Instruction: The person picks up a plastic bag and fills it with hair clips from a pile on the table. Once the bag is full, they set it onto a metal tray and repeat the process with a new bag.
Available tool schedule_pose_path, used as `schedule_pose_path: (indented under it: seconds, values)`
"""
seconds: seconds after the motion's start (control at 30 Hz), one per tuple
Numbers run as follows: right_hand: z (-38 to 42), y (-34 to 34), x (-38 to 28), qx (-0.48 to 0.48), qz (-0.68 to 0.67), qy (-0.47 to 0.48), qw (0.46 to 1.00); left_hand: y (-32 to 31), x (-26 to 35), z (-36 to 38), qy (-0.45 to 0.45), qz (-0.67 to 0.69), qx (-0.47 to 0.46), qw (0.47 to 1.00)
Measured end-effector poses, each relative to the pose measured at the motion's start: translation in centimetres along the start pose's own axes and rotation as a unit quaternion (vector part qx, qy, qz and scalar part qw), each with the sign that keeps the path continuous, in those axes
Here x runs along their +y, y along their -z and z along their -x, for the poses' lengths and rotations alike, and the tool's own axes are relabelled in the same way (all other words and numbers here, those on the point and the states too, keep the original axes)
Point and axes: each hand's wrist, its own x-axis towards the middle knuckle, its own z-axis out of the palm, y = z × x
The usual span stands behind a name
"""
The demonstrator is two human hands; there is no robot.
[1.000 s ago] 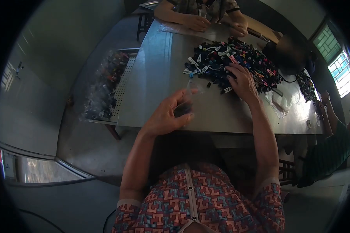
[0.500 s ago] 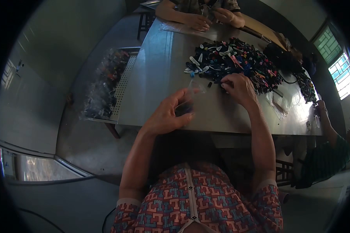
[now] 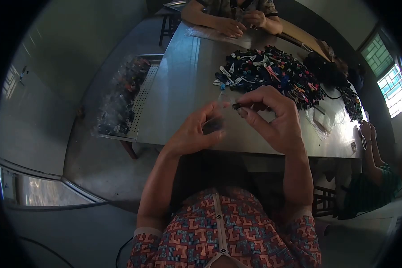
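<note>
My left hand holds a small clear plastic bag, its fingers curled round it with some dark contents showing through. The bag's upper end reaches toward the pile. Close beside it, my right hand pinches a small dark piece between thumb and fingertips, at the bag's edge. The piece is too small to name surely. Beyond both hands lies a large heap of hair clips, mostly dark, with white, pink and red ones among them.
A metal-topped table carries the heap. Plastic bags lie right of it. Filled clear bags rest on a perforated tray at left. A co-worker's hands are across the table; another person's hands are at right.
My right hand has come up from the near edge of the heap toward the bag, carrying the small dark piece. My left hand has stayed almost in place with the bag.
</note>
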Motion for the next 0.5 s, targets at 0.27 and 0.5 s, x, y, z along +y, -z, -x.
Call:
schedule_pose_path:
  seconds: [0.27,0.5]
  values:
    - [0.0,-3.0,-1.0,0.016,0.181,0.052,0.982,0.3,-0.5,0.0,-0.005,-0.017,0.003,1.0]
    - [-0.1,-2.1,-0.8,0.033,0.144,0.036,0.988,0.4,-0.5,-0.1,-0.037,-0.033,-0.001,0.999]
